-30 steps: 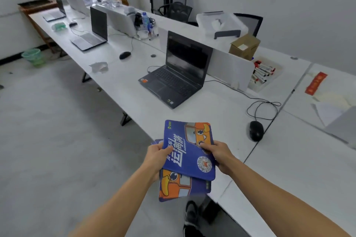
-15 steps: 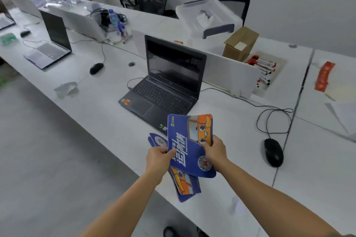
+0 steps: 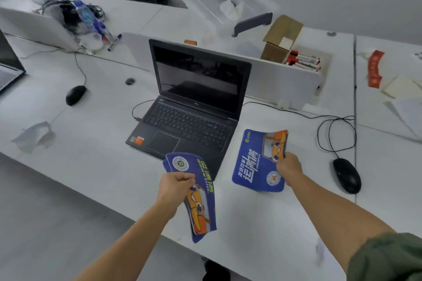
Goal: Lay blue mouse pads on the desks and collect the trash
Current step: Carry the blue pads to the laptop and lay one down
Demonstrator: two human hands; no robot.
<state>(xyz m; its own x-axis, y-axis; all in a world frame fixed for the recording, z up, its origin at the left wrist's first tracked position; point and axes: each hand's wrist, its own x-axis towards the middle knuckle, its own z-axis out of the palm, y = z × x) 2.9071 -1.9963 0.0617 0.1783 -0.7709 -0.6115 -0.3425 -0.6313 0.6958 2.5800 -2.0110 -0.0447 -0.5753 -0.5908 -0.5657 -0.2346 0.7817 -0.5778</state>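
My right hand [image 3: 288, 167] grips one blue mouse pad [image 3: 255, 162] by its right edge, low over the white desk [image 3: 91, 157], just right of the open black laptop [image 3: 191, 112]. Whether the pad touches the desk I cannot tell. My left hand [image 3: 174, 186] holds a small stack of blue mouse pads [image 3: 198, 203] that hang down in front of the laptop's near corner. A crumpled piece of white paper [image 3: 34, 136] lies on the desk at the left.
A black mouse [image 3: 346, 175] with a looped cable sits right of the single pad, another mouse [image 3: 75, 94] at left. Behind a low divider stand a clear plastic bin [image 3: 228, 4], a cardboard box [image 3: 282, 39] and markers [image 3: 303, 61]. Papers lie at far right.
My right hand has pulled the top pad off the stack and carried it to the right of the laptop. I have stepped closer to the desk; the left hand keeps the rest.
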